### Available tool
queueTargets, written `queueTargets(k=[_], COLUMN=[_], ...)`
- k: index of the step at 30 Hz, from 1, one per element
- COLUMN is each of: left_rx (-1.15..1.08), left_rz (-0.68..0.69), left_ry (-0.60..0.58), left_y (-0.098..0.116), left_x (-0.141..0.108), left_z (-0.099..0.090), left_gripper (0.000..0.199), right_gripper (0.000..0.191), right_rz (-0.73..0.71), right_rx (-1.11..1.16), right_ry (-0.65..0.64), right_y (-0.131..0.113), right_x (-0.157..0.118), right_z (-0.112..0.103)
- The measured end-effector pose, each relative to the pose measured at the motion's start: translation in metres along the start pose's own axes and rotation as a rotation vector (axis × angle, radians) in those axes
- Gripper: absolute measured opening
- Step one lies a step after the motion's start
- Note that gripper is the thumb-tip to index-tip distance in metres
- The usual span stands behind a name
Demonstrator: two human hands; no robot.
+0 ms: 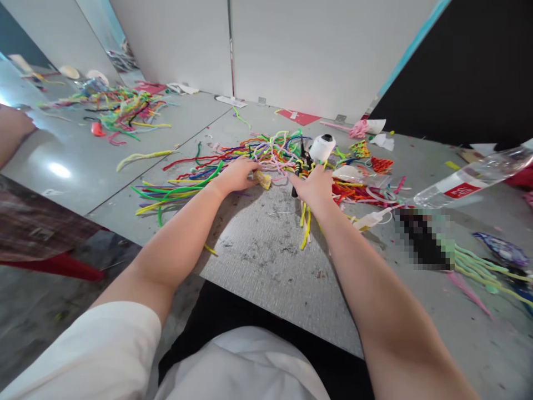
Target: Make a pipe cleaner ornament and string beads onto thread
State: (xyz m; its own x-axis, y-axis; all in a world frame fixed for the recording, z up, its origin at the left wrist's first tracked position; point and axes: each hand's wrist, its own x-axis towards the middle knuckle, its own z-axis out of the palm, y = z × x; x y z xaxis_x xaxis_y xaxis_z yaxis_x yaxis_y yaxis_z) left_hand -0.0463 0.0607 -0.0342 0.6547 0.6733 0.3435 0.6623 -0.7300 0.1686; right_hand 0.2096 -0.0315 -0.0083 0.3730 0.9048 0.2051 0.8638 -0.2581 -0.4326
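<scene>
My left hand (239, 173) reaches over a heap of coloured fuzzy stems (275, 150), its curled fingers at a small yellow piece (264, 179) that they seem to pinch. To the right, my right hand (315, 186) has its thumb spread from the fingers, across the dark handle of a pliers-like tool (298, 168). Its other fingertips are partly hidden. Just beyond that hand a white spool-like object (322, 148) leans among the stems. Short yellow stems (307, 225) poke out below my right hand.
Green and yellow stems (175, 191) lie left of my left arm. A clear plastic bottle (470, 180) and a small glue bottle (372, 220) lie at right. Another stem pile (125, 108) is at far left, near another person's arm (14, 130). Grey panels (312, 61) close off the back.
</scene>
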Motion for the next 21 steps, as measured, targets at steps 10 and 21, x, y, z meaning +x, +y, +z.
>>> queueTargets(k=[10,21], left_rx=[-0.014,-0.048], left_rz=[-0.038,-0.030], left_ry=[0.056,0.086], left_y=[0.008,0.002], left_x=[0.006,0.009], left_z=[0.008,0.018], left_gripper=[0.020,0.017], right_gripper=[0.070,0.060], right_rz=[-0.179,-0.280], right_rx=[-0.207,-0.273], right_ry=[-0.238,-0.250], right_y=[-0.026,-0.031], right_x=[-0.033,-0.049], right_z=[0.003,0.015])
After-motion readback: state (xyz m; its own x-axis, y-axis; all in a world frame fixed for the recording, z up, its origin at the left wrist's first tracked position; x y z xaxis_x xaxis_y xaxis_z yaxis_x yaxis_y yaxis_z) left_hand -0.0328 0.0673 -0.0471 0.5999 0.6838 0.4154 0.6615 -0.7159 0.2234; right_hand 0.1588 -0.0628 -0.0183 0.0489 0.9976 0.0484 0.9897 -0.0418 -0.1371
